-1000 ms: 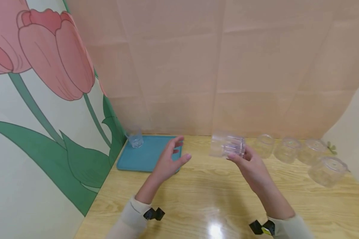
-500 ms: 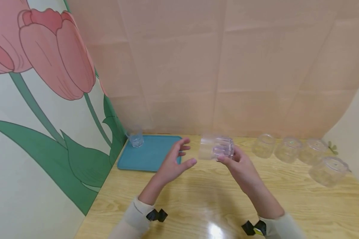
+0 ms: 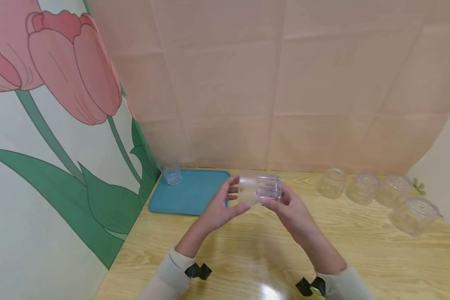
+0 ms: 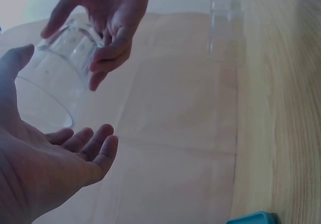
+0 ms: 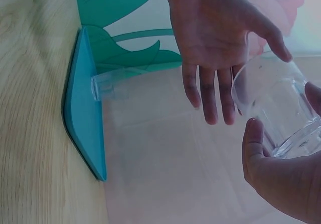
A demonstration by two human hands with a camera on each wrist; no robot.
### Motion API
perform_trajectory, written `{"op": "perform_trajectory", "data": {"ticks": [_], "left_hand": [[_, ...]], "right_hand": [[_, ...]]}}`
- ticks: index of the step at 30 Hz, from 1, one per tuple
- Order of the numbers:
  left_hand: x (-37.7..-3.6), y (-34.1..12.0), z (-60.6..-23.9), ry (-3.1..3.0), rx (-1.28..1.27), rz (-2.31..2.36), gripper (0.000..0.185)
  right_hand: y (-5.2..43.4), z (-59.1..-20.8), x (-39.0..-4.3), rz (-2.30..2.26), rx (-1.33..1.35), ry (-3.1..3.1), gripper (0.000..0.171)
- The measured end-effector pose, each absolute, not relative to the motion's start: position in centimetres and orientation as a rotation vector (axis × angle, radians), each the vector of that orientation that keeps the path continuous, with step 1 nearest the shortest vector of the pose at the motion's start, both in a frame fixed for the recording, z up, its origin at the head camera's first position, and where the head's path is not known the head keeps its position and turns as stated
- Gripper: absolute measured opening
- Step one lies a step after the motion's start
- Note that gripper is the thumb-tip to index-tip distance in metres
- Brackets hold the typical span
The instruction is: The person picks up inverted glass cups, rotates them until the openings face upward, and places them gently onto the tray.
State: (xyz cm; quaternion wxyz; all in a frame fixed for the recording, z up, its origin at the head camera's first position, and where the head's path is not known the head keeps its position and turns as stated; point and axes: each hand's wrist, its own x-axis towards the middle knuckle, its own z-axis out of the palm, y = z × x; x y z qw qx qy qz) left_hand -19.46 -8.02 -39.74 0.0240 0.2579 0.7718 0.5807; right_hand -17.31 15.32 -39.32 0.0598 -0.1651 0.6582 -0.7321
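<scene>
A clear drinking glass (image 3: 258,187) lies sideways in the air above the table, its mouth toward the left and its thick fluted base toward the right. My right hand (image 3: 294,214) grips it around the base, thumb on the near side and fingers behind. At the mouth end, my left hand (image 3: 221,210) is spread, thumb and fingers on either side of the rim. In the left wrist view the left thumb is close to the glass wall (image 4: 55,73), with the fingers relaxed below. The right wrist view shows the left palm (image 5: 210,38) facing the glass, fingers extended.
A blue tray (image 3: 187,196) lies at the table's back left, with an upright clear glass (image 3: 171,176) in its far left corner. Several upside-down glasses (image 3: 361,189) stand at the back right. A paper-covered wall (image 3: 217,104) rises behind the wooden table (image 3: 247,258).
My right hand has carried the glass leftward, from the table's middle right to my left hand. The left hand has shifted slightly right, and its fingers now flank the rim.
</scene>
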Motion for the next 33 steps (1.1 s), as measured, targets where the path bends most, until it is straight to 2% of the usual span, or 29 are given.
{"op": "perform_trajectory", "data": {"ticks": [23,33], "left_hand": [[-20.1,-8.0,-40.2,2.234,0.722,1.920,0.093],[-19.9,-8.5,-39.6,2.246,0.728,1.932,0.097]], "right_hand": [[14.0,-39.5,-17.5,-2.174,-0.495,1.932,0.064],[14.6,-39.4,-17.7,-2.019,-0.504,2.057,0.067]]}}
